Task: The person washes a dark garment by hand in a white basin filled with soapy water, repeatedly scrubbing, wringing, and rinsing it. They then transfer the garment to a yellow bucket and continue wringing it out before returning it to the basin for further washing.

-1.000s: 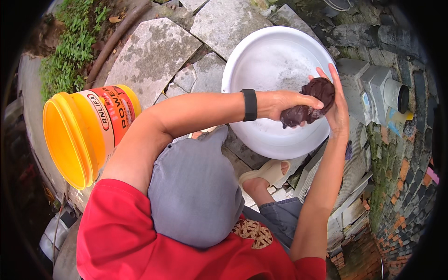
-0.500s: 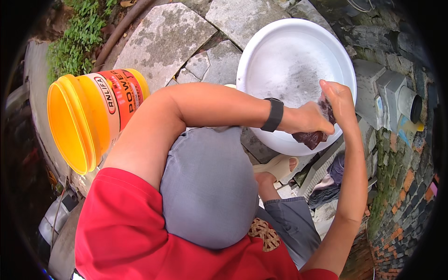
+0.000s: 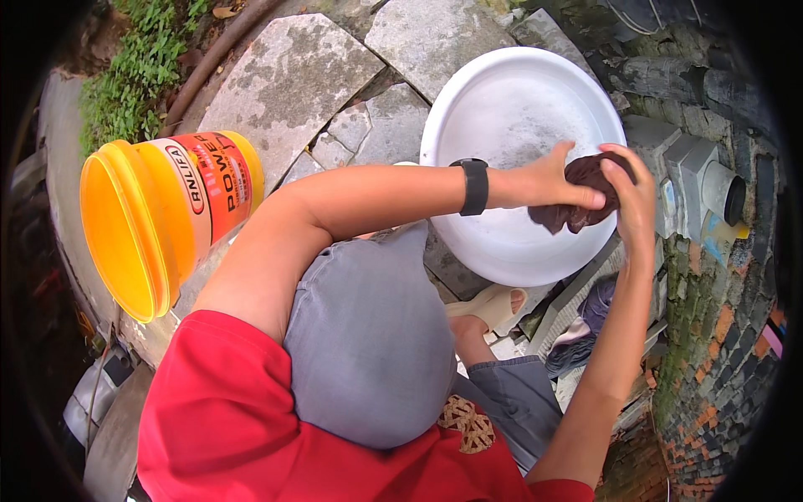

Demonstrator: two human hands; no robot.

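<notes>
Both hands are squeezing a dark brown cloth over a big white basin. The left hand has its grip closed on the near side of the cloth, with the fingers lying across it. The right hand curls over the far side, and its grip is closed on the cloth too. The cloth is bunched up into a wet lump between the two grips, and a bit of it hangs down below them. It is held just above the edge of the basin that is closest to the person. The inside of the basin looks wet and a little foamy.

A black watch sits on the left wrist, just behind that grip. Far off to the left of the grips, an orange bucket lies tipped on its side on the stone floor. Below the grips, a foot in a pale sandal rests by the basin. To the right of the grips is a brick wall with a grey pipe.
</notes>
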